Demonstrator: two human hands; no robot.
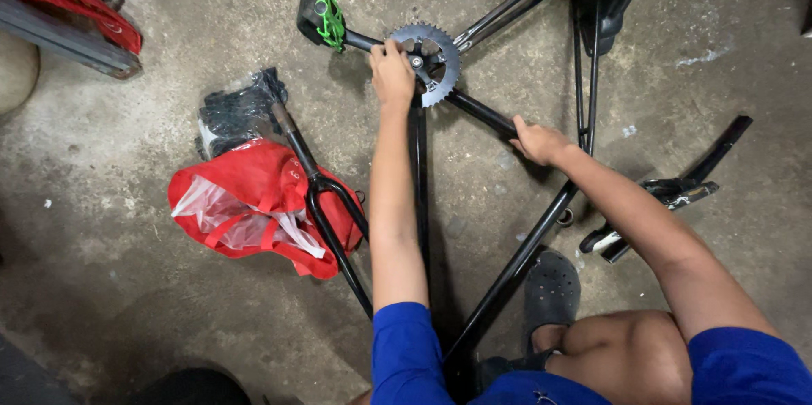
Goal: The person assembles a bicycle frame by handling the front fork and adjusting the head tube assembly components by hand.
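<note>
At the far left a red bag (254, 202) lies on the concrete floor (127, 287), with a bundle of black parts in clear plastic (233, 113) just above it and a black fork (317, 189) lying across both. Moving right, a green pedal (326, 18) sits on the end of a black crank arm that leads into the toothed chainring (433, 62). Your left hand (392, 73) rests on that chainring's left side, fingers curled down at the hub — whether they pinch anything I cannot tell. The black bike frame (507, 274) lies on the floor between your arms, its tubes fanning out from the crank. Your right hand (539, 141) is closed round the other crank arm (482, 112), gripping it near the end. The crank looks like stiff, heavy metal — it should not flex, but the teeth are sharp, so the arm is the safer hold. Farther right, a black handlebar part (677, 194) lies on the floor, apart from the frame.
</note>
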